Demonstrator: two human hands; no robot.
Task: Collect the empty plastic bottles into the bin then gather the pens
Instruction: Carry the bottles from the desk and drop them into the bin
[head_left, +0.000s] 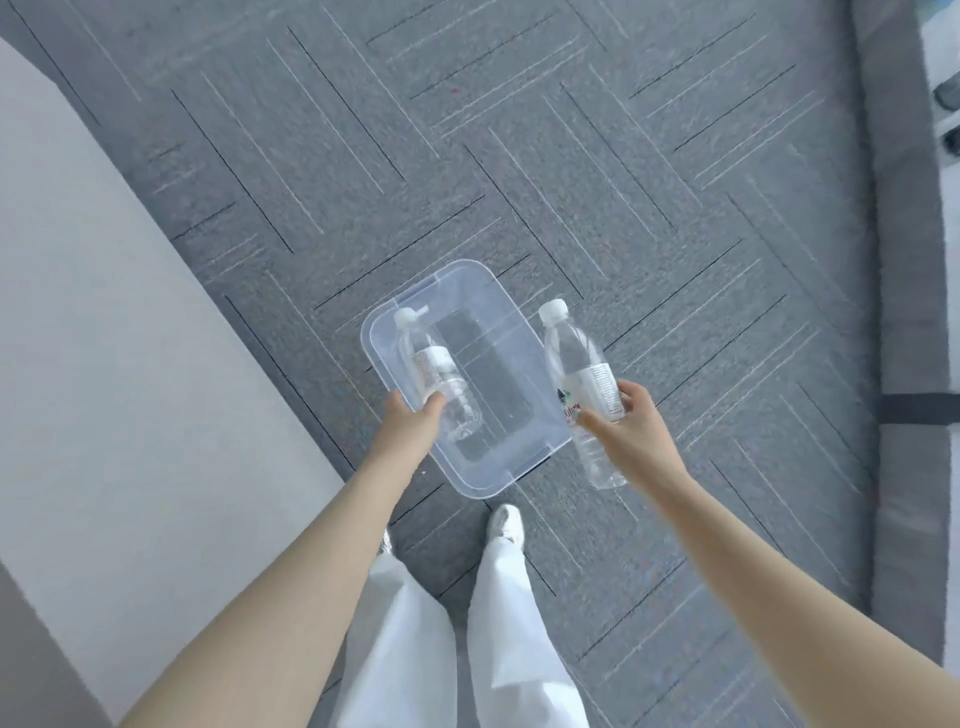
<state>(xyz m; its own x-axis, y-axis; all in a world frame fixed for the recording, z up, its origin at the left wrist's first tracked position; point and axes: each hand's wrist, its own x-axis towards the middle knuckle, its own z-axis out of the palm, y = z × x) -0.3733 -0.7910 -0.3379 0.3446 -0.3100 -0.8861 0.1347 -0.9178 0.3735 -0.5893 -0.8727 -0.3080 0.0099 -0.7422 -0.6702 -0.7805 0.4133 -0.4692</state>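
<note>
My left grip (410, 415) is holding the clear bin (511, 470), one capped bottle (434, 371) inside; right grip (621, 421) is clasping another clear, white-capped bottle (582, 364).

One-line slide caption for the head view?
Left hand holds clear bin containing one bottle; right hand grips second bottle beside it.

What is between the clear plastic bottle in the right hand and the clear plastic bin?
Nothing visible. The right hand holds the clear plastic bottle beside the lidless clear plastic bin, whose right half is free; the left hand's bottle is over its left side.
</note>
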